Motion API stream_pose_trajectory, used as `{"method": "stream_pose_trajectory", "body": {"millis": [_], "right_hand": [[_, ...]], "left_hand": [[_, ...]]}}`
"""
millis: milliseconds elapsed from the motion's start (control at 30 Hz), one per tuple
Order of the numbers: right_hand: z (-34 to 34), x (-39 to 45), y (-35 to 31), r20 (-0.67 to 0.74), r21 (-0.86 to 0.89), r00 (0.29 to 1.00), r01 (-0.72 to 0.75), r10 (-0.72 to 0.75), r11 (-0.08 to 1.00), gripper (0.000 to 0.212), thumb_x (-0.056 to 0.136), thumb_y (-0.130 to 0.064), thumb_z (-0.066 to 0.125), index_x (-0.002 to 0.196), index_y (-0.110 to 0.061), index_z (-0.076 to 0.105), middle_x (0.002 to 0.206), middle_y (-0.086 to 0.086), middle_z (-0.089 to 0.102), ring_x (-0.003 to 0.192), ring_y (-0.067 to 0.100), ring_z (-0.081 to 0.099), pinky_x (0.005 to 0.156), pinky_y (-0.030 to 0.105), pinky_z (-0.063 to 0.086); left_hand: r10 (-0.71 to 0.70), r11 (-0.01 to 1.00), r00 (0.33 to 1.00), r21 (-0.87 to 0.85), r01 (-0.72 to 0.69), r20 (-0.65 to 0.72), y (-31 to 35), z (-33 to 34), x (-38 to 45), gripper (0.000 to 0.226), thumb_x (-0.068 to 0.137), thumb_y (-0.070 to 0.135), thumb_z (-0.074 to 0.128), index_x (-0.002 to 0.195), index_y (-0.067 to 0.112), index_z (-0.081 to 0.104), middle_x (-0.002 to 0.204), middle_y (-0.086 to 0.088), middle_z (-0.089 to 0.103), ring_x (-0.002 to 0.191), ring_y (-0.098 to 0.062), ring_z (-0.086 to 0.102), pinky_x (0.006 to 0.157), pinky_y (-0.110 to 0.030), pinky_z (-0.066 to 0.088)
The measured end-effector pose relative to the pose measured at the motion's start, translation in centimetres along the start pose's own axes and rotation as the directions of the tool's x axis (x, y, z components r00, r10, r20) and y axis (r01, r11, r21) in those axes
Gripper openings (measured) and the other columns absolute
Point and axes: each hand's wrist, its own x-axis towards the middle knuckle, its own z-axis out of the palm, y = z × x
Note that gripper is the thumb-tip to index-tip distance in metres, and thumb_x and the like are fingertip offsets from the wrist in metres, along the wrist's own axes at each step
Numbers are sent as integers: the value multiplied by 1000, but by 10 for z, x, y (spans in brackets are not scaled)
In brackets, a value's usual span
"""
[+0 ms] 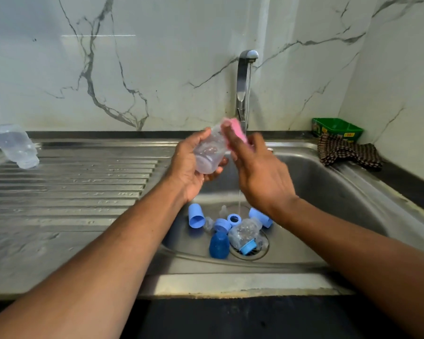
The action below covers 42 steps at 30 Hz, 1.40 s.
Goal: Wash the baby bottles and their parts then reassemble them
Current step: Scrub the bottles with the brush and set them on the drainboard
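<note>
The clear plastic baby bottle [209, 152] you hold above the steel sink basin [328, 187] looks wet and cloudy, tilted base toward you. Your left hand [190, 165] curls its fingers round it; your right hand [260, 167] presses a pink sponge [235, 130] against it under the running tap [244, 81].

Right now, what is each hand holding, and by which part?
The left hand grips a clear bottle around its body. The right hand presses a pink sponge against the bottle, holding its lower end.
</note>
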Motion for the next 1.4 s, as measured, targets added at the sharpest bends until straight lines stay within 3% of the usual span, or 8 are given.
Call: {"method": "stream_pose_trajectory", "body": {"millis": [133,300,433,667,900,1067,1200,1400], "right_hand": [[-1,-9,-22,164,13,936,315,-313,949,68,100,-21,50,150,-49,13,116,4,45,74,26,55,53,38,47],[-3,7,14,91,28,996,-22,19,999,52,106,-34,34,153,-47,14,115,3,45,81,26,55,65,37,45],[2,-10,5,180,116,950,237,-255,965,47,103,-39,30,149,-30,36,105,2,50,76,24,55,61,39,47],[-1,-4,16,101,219,993,30,-53,975,40,105,-35,39,145,-32,42,118,-3,59,97,17,60,82,43,53],[-9,4,13,-47,226,998,-34,46,973,42,105,-42,36,147,-43,33,131,-6,56,109,18,60,82,44,55],[-15,3,-6,-14,86,962,273,-273,958,47,103,-40,38,149,-40,35,109,0,55,79,19,59,55,31,46],[-15,23,14,-31,94,999,-13,16,996,49,103,-40,39,150,-46,29,103,2,53,87,27,60,68,37,50],[-18,4,1,147,138,958,226,-246,964,52,102,-37,41,151,-49,25,122,1,55,100,24,60,74,41,53]], "left_hand": [[-48,998,998,-40,49,41,8,-11,1,42,97,44,44,92,11,69,74,-3,71,64,-16,65,56,-23,49],[-17,934,999,355,32,-46,5,-2,3,33,105,36,41,102,12,63,84,-10,70,62,-23,64,43,-22,45],[-19,740,989,663,113,-147,-6,-4,3,27,102,21,41,88,14,62,92,-13,69,69,-29,66,56,-32,52],[-21,875,985,474,100,-169,-3,1,3,50,103,55,30,103,15,61,87,-12,74,70,-29,71,54,-33,55],[67,979,996,195,-53,-65,1,8,5,27,100,34,51,92,15,68,87,-4,73,74,-21,67,61,-27,47],[-19,999,999,26,18,42,4,4,4,39,98,35,46,81,15,75,80,-4,66,58,-13,57,55,-23,42],[-72,996,997,52,70,31,4,1,0,44,99,35,43,117,1,64,96,-16,68,66,-21,64,62,-32,47],[-130,991,987,-7,131,99,6,-10,1,35,90,33,50,103,6,68,90,-14,66,67,-21,60,59,-31,55]]}}
